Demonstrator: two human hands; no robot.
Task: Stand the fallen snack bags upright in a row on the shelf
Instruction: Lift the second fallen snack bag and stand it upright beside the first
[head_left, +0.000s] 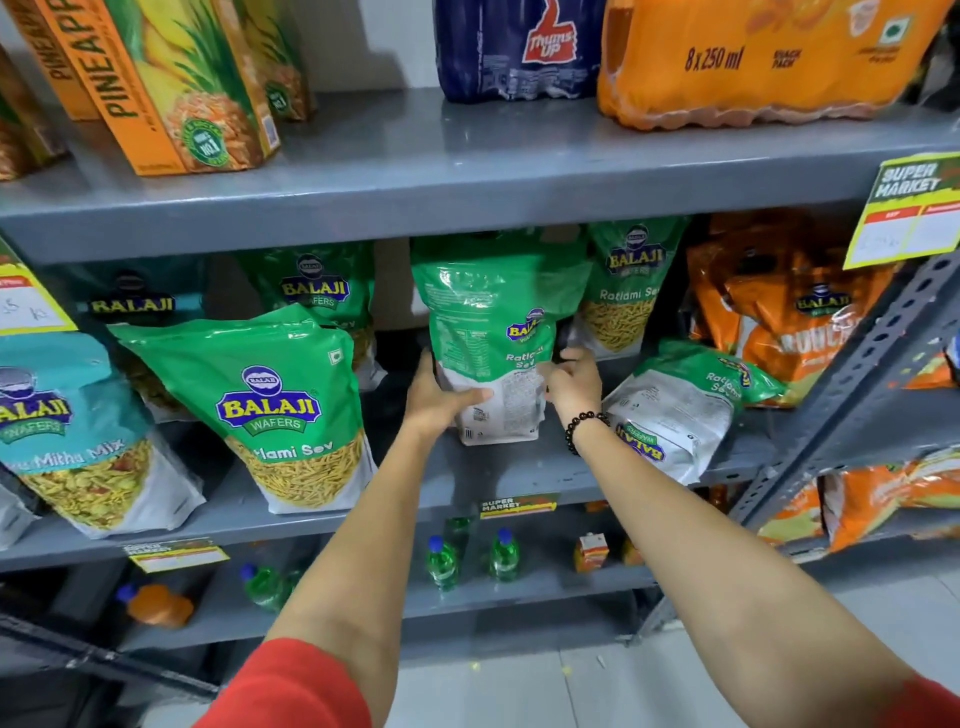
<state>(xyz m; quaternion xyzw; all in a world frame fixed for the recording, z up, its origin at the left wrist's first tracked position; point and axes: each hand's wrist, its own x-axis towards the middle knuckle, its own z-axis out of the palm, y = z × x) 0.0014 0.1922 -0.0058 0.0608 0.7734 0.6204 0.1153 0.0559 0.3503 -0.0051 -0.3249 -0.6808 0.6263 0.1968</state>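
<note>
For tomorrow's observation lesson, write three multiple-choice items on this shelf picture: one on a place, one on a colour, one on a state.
1. Where does the fallen green bag lie?
A. Right of the held bag, on the same shelf
B. On the top shelf
C. On the floor

2. What colour is the bag of Mitha Mix?
A. Red
B. Teal
C. Black

3. How does the held green bag stand?
A. Flat on its face
B. Upside down
C. Upright, back side to the camera

Key:
1 A: it lies tilted beside the right hand, on the middle shelf.
2 B: its upper part is teal.
3 C: the left hand and right hand grip its lower sides, and the printed back panel faces out.
</note>
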